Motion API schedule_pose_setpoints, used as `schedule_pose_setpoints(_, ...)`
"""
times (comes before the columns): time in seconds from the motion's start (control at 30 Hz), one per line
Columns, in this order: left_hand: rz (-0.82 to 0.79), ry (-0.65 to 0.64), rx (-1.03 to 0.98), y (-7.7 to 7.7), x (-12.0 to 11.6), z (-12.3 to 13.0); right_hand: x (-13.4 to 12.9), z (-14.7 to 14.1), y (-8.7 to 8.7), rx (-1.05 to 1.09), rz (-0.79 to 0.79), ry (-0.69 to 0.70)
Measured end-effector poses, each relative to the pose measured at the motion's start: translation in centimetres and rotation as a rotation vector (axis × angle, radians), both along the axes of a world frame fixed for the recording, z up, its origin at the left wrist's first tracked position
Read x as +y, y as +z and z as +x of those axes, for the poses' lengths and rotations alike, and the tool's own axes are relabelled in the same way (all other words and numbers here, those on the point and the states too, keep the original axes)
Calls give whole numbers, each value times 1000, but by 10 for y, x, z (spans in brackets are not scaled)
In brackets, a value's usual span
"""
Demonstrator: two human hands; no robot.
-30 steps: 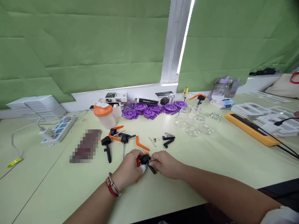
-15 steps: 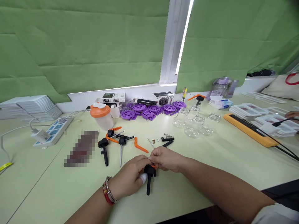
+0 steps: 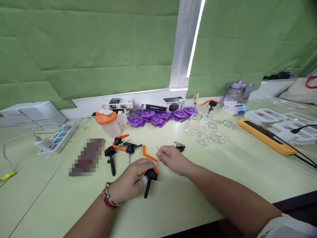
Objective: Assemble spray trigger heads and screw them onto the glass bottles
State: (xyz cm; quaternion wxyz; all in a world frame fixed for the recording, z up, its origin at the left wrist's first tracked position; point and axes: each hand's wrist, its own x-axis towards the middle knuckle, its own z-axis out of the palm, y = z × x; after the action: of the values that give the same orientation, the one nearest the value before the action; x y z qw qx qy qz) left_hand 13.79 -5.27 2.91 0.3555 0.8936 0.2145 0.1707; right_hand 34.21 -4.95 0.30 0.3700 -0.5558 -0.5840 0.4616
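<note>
Left hand (image 3: 130, 183) clamped around black pump head (image 3: 149, 177); right hand (image 3: 172, 159) apparently pinches thin metal pin (image 3: 158, 163). Risk: pin slips, rolls off.

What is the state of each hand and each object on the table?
left hand: grips black pump part
right hand: pinches thin metal pin
black pump part: held, stem down on table
thin metal pin: held, tilted
orange-lidded cup: upright, closed
glass jars: uncapped
</note>
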Motion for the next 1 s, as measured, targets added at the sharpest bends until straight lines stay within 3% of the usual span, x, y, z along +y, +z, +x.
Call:
schedule_pose_setpoints(0.1,11,-130,54,1,-5,2,7,12,2,-11,121,-173)
schedule_pose_setpoints(0.17,12,-142,74,0,-8,4,9,18,2,-77,243,-232)
schedule_pose_setpoints(0.3,-45,24,-7,-2,-8,6,4,11,-8,-551,461,2)
schedule_pose_setpoints(0.4,-130,193,-68,-7,-3,5,2,1,-20,-948,490,159)
schedule_pose_setpoints(0.53,-262,378,-98,-17,1,4,5,-2,-26,-1105,432,234)
schedule_pose_setpoints(0.7,-330,506,-92,-26,6,3,3,3,-18,-1036,424,216)
schedule_pose_setpoints(0.8,-292,556,-85,-28,8,5,-8,0,-10,-797,383,127)
schedule_pose_setpoints(1.0,-213,527,-116,-32,6,9,-21,-5,-5,-57,-176,199)
